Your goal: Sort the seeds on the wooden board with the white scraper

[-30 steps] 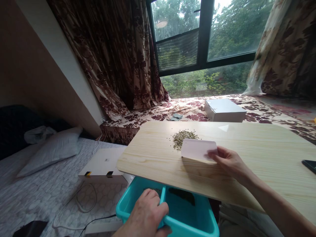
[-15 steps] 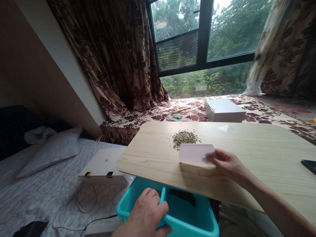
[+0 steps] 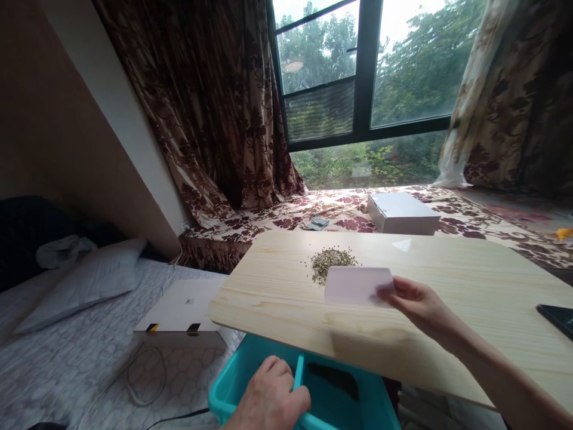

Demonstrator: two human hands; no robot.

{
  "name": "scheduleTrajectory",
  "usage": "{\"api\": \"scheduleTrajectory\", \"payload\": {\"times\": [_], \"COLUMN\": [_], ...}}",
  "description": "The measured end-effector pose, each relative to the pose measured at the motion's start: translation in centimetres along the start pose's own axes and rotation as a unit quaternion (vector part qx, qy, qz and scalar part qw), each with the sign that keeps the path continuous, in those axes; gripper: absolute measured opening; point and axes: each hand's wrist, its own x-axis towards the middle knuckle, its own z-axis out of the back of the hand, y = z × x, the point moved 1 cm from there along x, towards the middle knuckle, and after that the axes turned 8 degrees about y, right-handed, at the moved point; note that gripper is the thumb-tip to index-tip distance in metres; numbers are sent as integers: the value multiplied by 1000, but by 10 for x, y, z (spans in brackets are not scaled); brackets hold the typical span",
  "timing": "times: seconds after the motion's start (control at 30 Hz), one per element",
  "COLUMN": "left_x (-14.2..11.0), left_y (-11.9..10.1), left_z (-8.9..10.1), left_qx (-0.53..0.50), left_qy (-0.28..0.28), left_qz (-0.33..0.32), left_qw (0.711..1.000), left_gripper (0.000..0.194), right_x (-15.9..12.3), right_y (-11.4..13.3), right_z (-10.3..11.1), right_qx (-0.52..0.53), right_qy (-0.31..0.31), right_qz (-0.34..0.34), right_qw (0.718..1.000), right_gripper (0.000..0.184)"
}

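Observation:
My right hand (image 3: 409,301) pinches the right end of a thin, pale pinkish-white card (image 3: 353,285), tilted just above the wooden table (image 3: 268,292). Behind the card's left part lies a loose heap of small green and brown beans or seeds (image 3: 330,260), with a few grains scattered round it. Below the table's near edge, my left hand (image 3: 275,391) is closed over the divider and near rim of a turquoise two-part bin (image 3: 220,382). Something dark (image 3: 333,379) shows in the bin's right compartment; the left compartment is partly hidden by my hand.
On the bed (image 3: 94,334) at left stand a flat white box (image 3: 183,304) and a pillow (image 3: 89,289), with cables nearby. A white box (image 3: 403,212) and a small folded cloth (image 3: 317,223) rest on the window seat. A dark flat device (image 3: 557,316) lies at the table's right.
The card has lifted a little off the tabletop, its shadow now falling apart from it. My left hand stays on the bin. The whole view has tipped slightly upward.

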Motion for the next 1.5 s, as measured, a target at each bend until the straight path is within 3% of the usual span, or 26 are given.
{"api": "scheduleTrajectory", "payload": {"times": [0.1,0.23,0.43,0.6,0.77,1.0,1.27,1.5], "left_x": [1,1,2,12,21,19,25,21], "left_y": [-4,-2,0,-6,-10,-9,-14,-9], "left_z": [5,11,21,43,55,51,67,55], "left_qx": [-18,-31,-45,-44,-38,-36,-52,-37], "left_qy": [-30,-8,85,207,268,263,276,261], "left_qz": [-10,-4,-9,18,41,45,60,32], "left_qw": [999,999,995,977,962,963,958,964], "left_gripper": [20,19,46,44,40,41,36,40], "right_x": [17,29,28,23,21,20,19,19], "right_y": [-8,-12,-7,-7,-9,-13,-10,-13], "right_z": [1,-4,-7,-5,-2,-3,-5,-5], "right_qx": [6,-6,-31,-7,0,20,14,-13], "right_qy": [-74,-93,-107,-105,-110,-102,-89,-77], "right_qz": [16,21,17,-6,-22,-39,-44,-28], "right_qw": [997,995,994,994,994,994,995,997], "right_gripper": [52,48,40,42,43,45,45,43]}}
